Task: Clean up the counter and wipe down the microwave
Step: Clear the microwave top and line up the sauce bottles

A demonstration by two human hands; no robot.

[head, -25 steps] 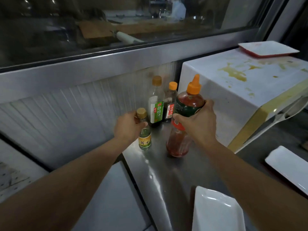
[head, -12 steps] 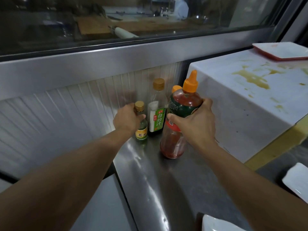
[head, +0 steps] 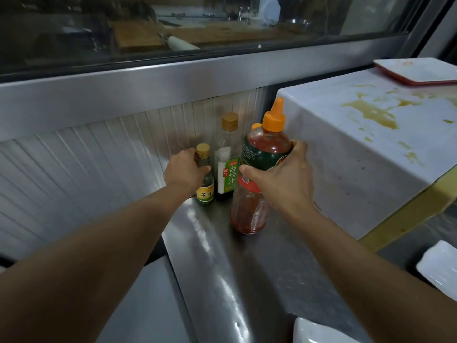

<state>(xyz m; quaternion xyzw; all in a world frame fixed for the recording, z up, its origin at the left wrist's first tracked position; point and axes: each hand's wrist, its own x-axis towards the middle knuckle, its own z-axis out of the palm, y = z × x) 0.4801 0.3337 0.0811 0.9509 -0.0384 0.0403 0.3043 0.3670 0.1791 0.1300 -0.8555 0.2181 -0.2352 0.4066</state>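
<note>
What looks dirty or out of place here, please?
The top of the white microwave carries yellow-brown sauce stains, dried splashes across it. A red-edged plate sits on its far corner. The bottles stand upright; nothing is spilled on the steel counter.

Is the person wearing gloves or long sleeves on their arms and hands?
No. Both the left hand and the right hand are bare, with no gloves. The forearms are bare too: no sleeves reach into view. No watch, bracelet or ring shows on either one.
</note>
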